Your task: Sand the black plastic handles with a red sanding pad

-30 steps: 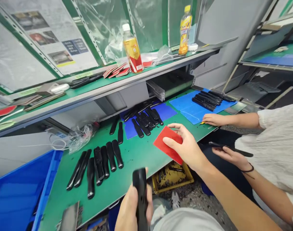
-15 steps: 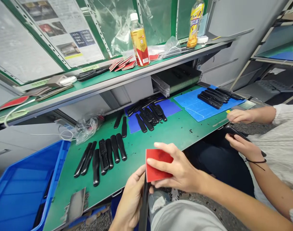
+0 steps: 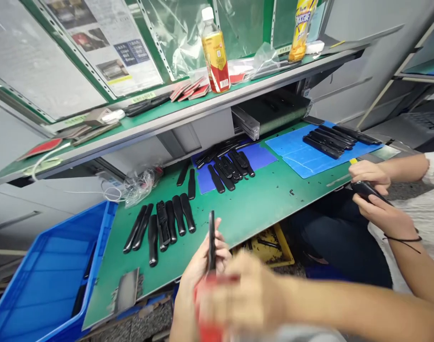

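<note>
The person's left hand (image 3: 193,270) is closing its fingers and thumb around a long, narrow, black handle-shaped piece (image 3: 212,237), which is standing nearly upright in front of the body, just off the near edge of the green-topped workbench (image 3: 252,209). The right hand (image 3: 254,289) is pinching a flat, bright red pad (image 3: 202,304) and is covering the lower part of that piece; blur is hiding the exact placing of its fingers and whether the pad is touching the piece. On the bench, beyond the left hand, a row of glossy black handle-shaped pieces (image 3: 160,223) is lying side by side, and a further cluster of black pieces (image 3: 231,168) is resting partly on a violet-blue sheet (image 3: 206,183). A flat grey slab (image 3: 127,289) is lying at the near left corner, beside a blue plastic bin (image 3: 53,266). Below the bench edge, a yellow plastic crate (image 3: 288,251) is holding dark scraps. To the right, a co-worker's two hands (image 3: 391,216) are gripping another dark piece (image 3: 366,189) near a bright blue sheet (image 3: 288,152).
</note>
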The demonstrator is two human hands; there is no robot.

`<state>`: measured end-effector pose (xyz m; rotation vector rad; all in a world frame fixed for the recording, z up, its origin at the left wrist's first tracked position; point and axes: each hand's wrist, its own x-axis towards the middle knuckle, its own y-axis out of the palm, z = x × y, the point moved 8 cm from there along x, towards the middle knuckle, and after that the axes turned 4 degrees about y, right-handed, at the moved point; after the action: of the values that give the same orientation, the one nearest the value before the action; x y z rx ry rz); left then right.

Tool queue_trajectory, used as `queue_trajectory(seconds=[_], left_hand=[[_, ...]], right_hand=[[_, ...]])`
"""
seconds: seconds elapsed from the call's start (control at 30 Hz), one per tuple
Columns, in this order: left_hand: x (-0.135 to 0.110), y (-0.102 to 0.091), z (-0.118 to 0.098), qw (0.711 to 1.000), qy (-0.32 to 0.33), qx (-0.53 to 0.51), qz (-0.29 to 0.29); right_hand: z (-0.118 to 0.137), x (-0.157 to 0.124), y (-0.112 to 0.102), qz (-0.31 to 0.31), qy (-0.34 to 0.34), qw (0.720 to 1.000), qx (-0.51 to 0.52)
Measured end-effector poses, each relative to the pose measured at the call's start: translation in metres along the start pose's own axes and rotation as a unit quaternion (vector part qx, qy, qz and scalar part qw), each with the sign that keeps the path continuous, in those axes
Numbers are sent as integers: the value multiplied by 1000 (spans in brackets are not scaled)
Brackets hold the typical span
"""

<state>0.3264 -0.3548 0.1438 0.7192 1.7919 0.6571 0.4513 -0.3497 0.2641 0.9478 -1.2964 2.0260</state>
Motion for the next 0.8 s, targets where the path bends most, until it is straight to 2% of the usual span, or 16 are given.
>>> queue_trajectory(seconds=[0.07, 0.1, 0.17, 0.23, 0.3, 0.37, 0.4, 0.47, 0.53, 0.6, 0.63, 0.7, 0.73, 0.8], left_hand=[[11, -2, -20, 995, 77, -49, -28], [13, -3, -27, 992, 108, -59, -31], [12, 4, -32, 992, 112, -62, 7], [4, 18, -24, 991, 73, -82, 80], [-6, 28, -13, 986, 43, -109, 118], [-11, 28, -3, 990, 43, -96, 89], [-12, 26, 1, 994, 50, -73, 66], [-14, 23, 8, 997, 69, -2, 34], [-16, 20, 11, 992, 93, 85, 25], [-19, 14, 13, 980, 103, 169, 6], [-20, 11, 14, 974, 104, 203, -3], [-20, 7, 14, 965, 102, 240, -7], [-20, 6, 14, 963, 104, 249, 2], [-20, 5, 13, 958, 110, 263, 23]], right_hand=[[5, -6, 2, 0, -10, 999, 40], [-1, -9, 1, -6, 6, 999, 45], [-31, -16, -7, -49, 116, 991, 49], [-74, -32, -13, -97, 284, 949, 101], [-105, -55, -10, -130, 419, 879, 186], [-112, -70, -4, -152, 465, 835, 253], [-110, -77, -2, -162, 473, 825, 265], [-98, -84, -1, -161, 459, 840, 242], [-78, -84, -3, -154, 387, 892, 174], [-52, -74, -6, -146, 244, 954, 93], [-39, -68, -5, -136, 160, 976, 59], [-25, -56, -4, -118, 21, 993, 11], [-29, -47, -5, -121, 3, 993, -9], [-57, -28, -13, -154, 60, 985, -43]])
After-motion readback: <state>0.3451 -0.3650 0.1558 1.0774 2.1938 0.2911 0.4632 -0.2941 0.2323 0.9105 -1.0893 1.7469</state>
